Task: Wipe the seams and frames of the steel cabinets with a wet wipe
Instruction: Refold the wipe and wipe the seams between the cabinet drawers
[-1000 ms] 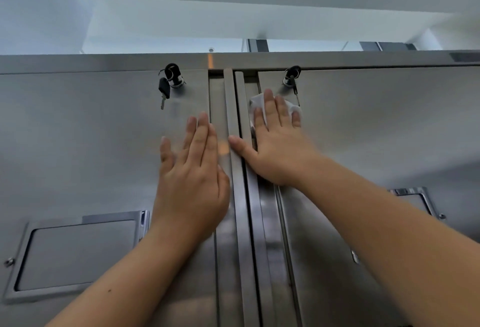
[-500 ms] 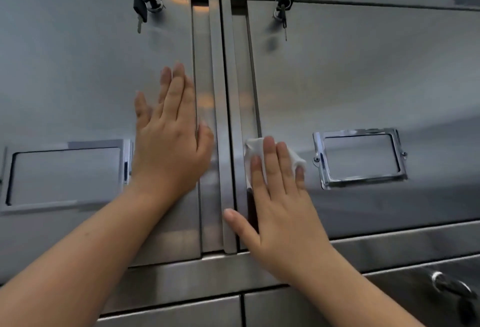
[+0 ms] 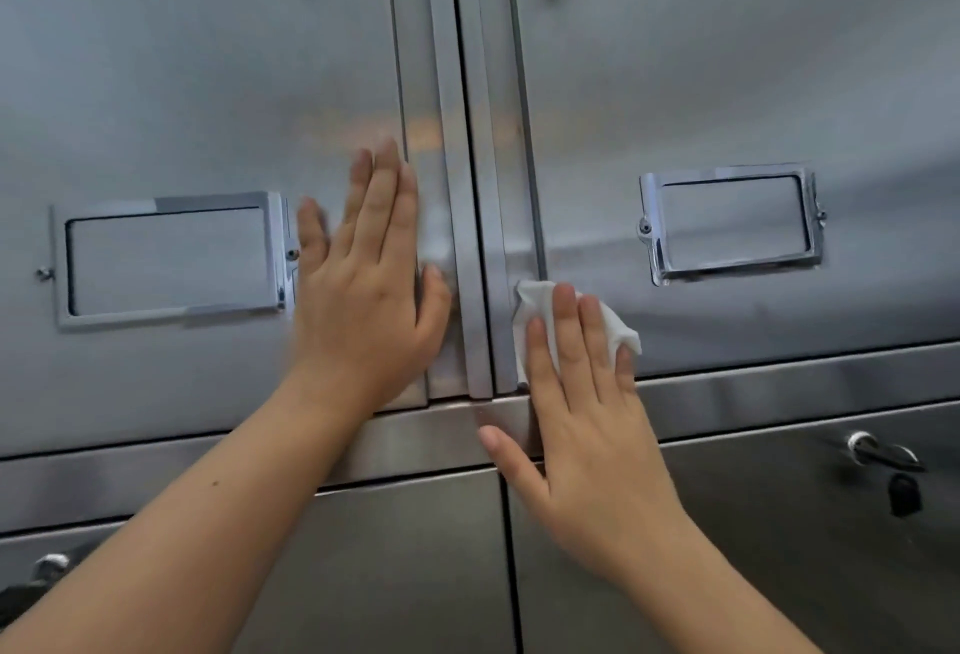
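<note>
Your left hand [image 3: 363,289] lay flat on the upper left door [image 3: 182,81], fingers straight and close together, nothing in it, its thumb side against the vertical frame strips [image 3: 452,159] in the middle. And there was your right hand [image 3: 587,445], spread and flat as well, no curl in it: straight fingers pressed the wet wipe [image 3: 535,302] onto the steel. The wipe sat crumpled under your fingertips at the left edge of the upper right door [image 3: 727,55], just beside the strips and just above the horizontal rail [image 3: 779,388]; white folds stuck out above and to the right of your fingers. Your thumb [image 3: 498,440] reached out leftward across that rail, below the dark seam [image 3: 467,248] between the two doors.

Either side, a chrome label holder: the left one [image 3: 166,261] touching-close to your left little finger, the right one [image 3: 730,224] up and to the right of the wipe, apart from it. Down low on the right, a lock with a key [image 3: 878,456] and a dark fob hanging from it showed on the lower door.
</note>
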A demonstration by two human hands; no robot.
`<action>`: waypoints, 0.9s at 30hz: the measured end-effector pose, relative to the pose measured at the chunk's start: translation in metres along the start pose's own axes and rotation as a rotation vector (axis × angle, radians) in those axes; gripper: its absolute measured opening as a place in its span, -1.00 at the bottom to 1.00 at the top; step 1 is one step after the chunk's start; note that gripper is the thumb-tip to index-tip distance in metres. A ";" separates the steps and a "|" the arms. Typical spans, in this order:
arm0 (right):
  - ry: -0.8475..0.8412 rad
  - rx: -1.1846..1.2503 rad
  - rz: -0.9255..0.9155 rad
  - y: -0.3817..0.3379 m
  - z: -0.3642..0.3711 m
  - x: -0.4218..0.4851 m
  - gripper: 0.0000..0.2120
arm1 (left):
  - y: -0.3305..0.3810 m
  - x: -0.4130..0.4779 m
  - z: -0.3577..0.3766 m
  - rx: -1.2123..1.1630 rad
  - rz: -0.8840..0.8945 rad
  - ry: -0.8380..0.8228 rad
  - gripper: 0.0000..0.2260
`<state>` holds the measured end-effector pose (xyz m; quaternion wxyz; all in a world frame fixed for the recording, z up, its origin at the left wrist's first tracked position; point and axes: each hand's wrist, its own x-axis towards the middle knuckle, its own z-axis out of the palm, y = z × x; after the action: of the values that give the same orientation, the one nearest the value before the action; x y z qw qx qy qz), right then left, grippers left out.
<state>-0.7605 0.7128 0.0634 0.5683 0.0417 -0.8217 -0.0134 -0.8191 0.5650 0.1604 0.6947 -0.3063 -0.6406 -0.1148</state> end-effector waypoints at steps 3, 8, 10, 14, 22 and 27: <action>-0.037 0.002 0.032 -0.003 -0.001 -0.003 -0.22 | 0.000 -0.005 -0.001 0.027 -0.014 -0.005 -0.41; -0.097 0.019 0.035 0.000 -0.019 0.041 -0.14 | 0.000 -0.006 -0.001 0.043 -0.017 -0.017 -0.41; -0.111 0.051 0.024 0.002 -0.026 0.050 -0.13 | 0.001 -0.006 -0.001 0.045 -0.018 -0.013 -0.42; -0.128 0.024 -0.066 0.011 -0.022 0.024 -0.23 | 0.001 -0.007 -0.001 0.047 -0.007 -0.001 -0.43; -0.052 0.172 -0.050 0.007 -0.011 0.008 -0.27 | -0.001 -0.006 0.001 0.062 -0.008 0.023 -0.44; -0.056 0.391 -0.117 -0.003 -0.017 0.019 -0.27 | -0.001 -0.006 0.001 0.052 -0.013 0.018 -0.44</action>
<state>-0.7505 0.7085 0.0867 0.5247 0.1983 -0.8202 0.1122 -0.8214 0.5635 0.1544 0.7076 -0.2830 -0.6389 -0.1053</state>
